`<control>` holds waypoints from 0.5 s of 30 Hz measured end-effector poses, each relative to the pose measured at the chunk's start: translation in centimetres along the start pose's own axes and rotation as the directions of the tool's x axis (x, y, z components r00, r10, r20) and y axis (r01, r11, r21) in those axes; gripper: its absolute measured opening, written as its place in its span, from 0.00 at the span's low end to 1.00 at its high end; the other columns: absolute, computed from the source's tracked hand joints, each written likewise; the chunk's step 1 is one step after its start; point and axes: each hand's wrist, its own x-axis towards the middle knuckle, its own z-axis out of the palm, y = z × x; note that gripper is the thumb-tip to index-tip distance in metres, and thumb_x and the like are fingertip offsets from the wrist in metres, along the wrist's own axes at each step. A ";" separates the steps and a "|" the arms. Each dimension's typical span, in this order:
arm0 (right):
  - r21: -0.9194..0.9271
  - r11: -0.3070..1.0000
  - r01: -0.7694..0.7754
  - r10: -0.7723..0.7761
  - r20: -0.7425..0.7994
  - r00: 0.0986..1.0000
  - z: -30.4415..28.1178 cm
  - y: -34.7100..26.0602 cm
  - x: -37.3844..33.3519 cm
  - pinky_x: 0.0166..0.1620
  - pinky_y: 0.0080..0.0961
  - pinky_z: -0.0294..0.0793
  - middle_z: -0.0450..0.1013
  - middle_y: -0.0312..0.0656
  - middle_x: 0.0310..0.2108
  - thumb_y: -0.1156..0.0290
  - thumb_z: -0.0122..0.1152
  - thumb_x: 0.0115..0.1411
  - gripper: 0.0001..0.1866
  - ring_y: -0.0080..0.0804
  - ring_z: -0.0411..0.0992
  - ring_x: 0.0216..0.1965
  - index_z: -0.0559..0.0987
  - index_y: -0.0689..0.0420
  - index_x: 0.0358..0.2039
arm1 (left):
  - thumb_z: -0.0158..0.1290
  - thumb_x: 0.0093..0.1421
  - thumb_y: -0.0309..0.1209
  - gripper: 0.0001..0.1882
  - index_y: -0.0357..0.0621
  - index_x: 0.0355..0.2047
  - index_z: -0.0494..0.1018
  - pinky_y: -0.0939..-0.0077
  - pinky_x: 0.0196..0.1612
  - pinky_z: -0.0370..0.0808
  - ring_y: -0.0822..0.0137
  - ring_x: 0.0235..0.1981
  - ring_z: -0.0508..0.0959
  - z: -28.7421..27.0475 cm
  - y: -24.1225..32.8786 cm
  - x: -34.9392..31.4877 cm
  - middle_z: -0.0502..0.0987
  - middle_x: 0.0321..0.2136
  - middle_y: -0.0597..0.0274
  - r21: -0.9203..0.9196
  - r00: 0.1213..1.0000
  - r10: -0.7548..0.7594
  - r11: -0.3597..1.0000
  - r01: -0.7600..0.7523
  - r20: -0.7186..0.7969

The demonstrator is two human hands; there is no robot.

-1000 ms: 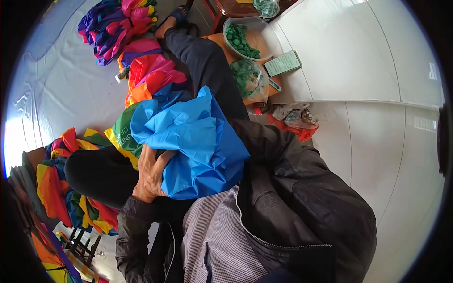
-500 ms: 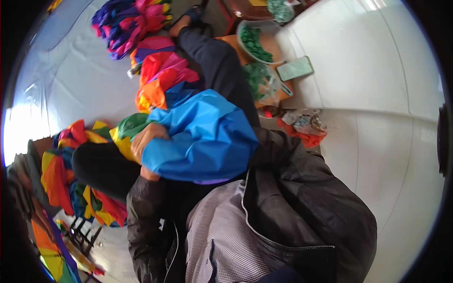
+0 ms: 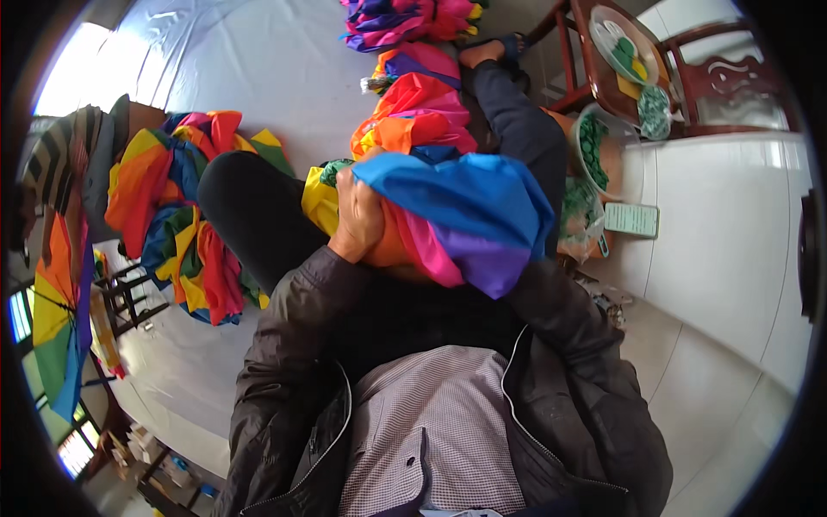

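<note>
Head view showed the left hand point(image 3: 358, 217), fingers clamped on multicoloured cloth point(image 3: 469, 200) bunched but not neatly folded, while I couldn't tell the hidden right hand's grip.

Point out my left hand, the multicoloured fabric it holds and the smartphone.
Left hand point(image 3: 358, 214), head view: back of the hand.
Multicoloured fabric point(image 3: 461, 198), head view: on its blue panel.
Smartphone point(image 3: 631, 221), head view: middle of its screen.
</note>
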 end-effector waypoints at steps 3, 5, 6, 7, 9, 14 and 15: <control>-0.466 0.837 0.286 -0.259 0.123 0.958 -3.9 -0.3 3.3 0.52 0.26 0.77 0.79 0.47 0.49 0.63 0.55 0.72 0.21 0.30 0.78 0.50 0.75 0.60 0.60 | 0.43 0.65 0.39 0.20 0.31 0.35 0.75 0.66 0.34 0.73 0.56 0.27 0.77 -1.2 -1.4 1.0 0.77 0.26 0.48 -0.042 0.978 -0.046 0.998 0.038 -0.201; -0.596 0.792 0.134 -0.138 0.038 0.990 -7.3 -2.3 3.7 0.51 0.24 0.77 0.80 0.46 0.46 0.65 0.57 0.72 0.18 0.28 0.79 0.48 0.78 0.62 0.56 | 0.44 0.65 0.38 0.19 0.31 0.36 0.75 0.67 0.35 0.73 0.58 0.27 0.77 -1.6 -1.6 1.1 0.77 0.26 0.49 -0.071 0.950 -0.068 0.996 0.048 -0.304; -0.565 0.817 -0.119 0.063 -0.118 0.991 -9.2 -5.8 2.8 0.51 0.22 0.78 0.81 0.44 0.43 0.67 0.57 0.71 0.15 0.26 0.79 0.46 0.80 0.62 0.53 | 0.44 0.65 0.38 0.19 0.31 0.38 0.75 0.67 0.35 0.73 0.58 0.27 0.76 -1.2 -1.2 1.2 0.77 0.27 0.50 -0.063 0.952 -0.058 0.997 0.041 -0.302; -0.685 0.715 -0.137 -0.093 -0.287 0.953 -9.0 -8.1 2.3 0.51 0.23 0.77 0.82 0.43 0.44 0.68 0.57 0.71 0.15 0.25 0.79 0.46 0.80 0.63 0.53 | 0.45 0.64 0.37 0.18 0.31 0.39 0.74 0.67 0.35 0.73 0.59 0.27 0.76 -0.9 -0.8 1.3 0.77 0.27 0.51 -0.052 0.951 -0.051 0.998 0.037 -0.305; -0.780 0.597 -0.185 -0.274 -0.415 0.868 -6.2 -11.9 1.3 0.51 0.25 0.77 0.82 0.42 0.45 0.69 0.57 0.70 0.15 0.25 0.79 0.46 0.80 0.65 0.52 | 0.46 0.64 0.37 0.18 0.31 0.41 0.74 0.68 0.36 0.73 0.59 0.27 0.76 -0.8 -0.5 1.2 0.77 0.27 0.51 -0.045 0.951 -0.044 0.998 0.032 -0.306; -0.865 0.180 0.468 -0.808 0.141 0.571 6.9 -14.9 2.9 0.51 0.27 0.76 0.81 0.48 0.42 0.65 0.67 0.65 0.20 0.36 0.81 0.46 0.79 0.59 0.54 | 0.47 0.63 0.39 0.21 0.33 0.46 0.74 0.68 0.37 0.74 0.61 0.29 0.78 -0.4 0.0 0.3 0.78 0.29 0.53 0.075 0.994 -0.085 0.993 0.091 -0.074; -0.857 0.088 0.507 -0.811 0.234 0.536 7.8 -14.8 3.7 0.49 0.28 0.77 0.80 0.47 0.40 0.65 0.67 0.64 0.18 0.39 0.80 0.44 0.80 0.59 0.51 | 0.47 0.62 0.39 0.21 0.34 0.48 0.74 0.68 0.38 0.74 0.61 0.29 0.78 -0.1 0.2 0.2 0.78 0.28 0.53 0.060 0.996 -0.073 0.995 0.077 -0.056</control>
